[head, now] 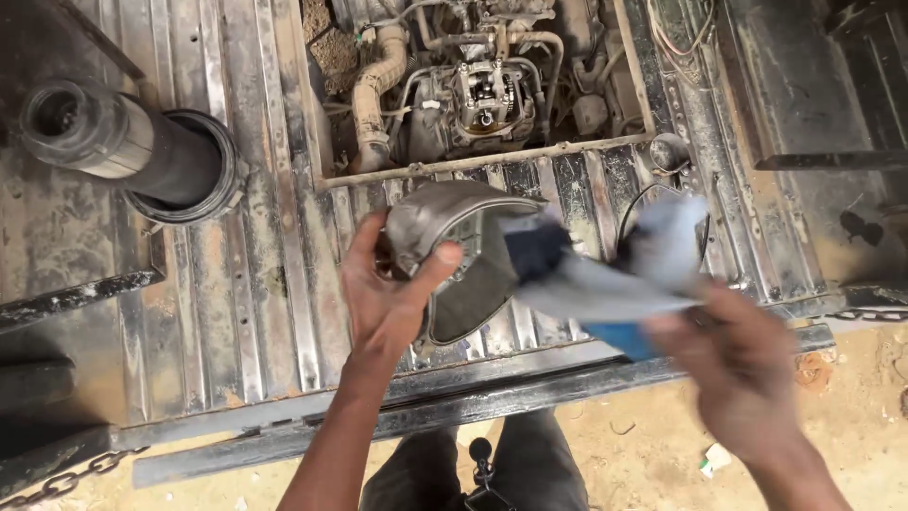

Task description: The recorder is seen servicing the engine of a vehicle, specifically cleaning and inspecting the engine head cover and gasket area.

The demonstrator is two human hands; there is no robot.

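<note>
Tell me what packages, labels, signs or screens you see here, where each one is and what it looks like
No signs, screens or readable labels show.
Scrap: small white and green bit, maybe a wrapper, on the sandy ground at lower right, beside the right hand.
Cloth: blurred grey and blue rag in the right hand, not a package.
Metal cover: curved grey part gripped by the left hand, no label visible.

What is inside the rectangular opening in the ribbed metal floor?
Inside the opening sit a dusty engine, a beige corrugated hose and thin wires. Whatever lies beneath the engine is hidden.
</note>
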